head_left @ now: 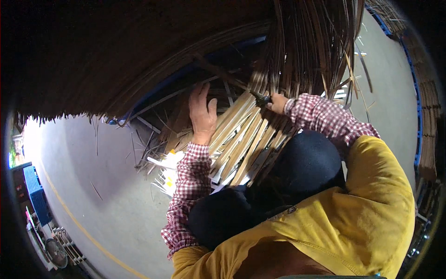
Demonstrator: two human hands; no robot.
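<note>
A: What do I have nearest the fingers?
B: Long, flat, tan-and-brown dry strips (pixel 241 144), fanned between the two hands and slanting from the right fingers down toward the dark-clad knees (pixel 306 162).
A: And the hands themselves?
B: On my feed the right hand (pixel 278 103) is curled narrow around what looks like a short green-black object (pixel 260 98); I can't make out its tip. The left hand (pixel 203 115) is wide, thumb apart, beside the strips, gripping none; whether it touches any, I can't tell.
A: Farther out?
B: A thick bunch of brown dry strips (pixel 306 46) hangs beyond the right fingers.
A: What worries you?
B: I'd say loose strips could slide apart, lacking a left-hand grip. If that object has an edge, a slip might nick the left fingers.
</note>
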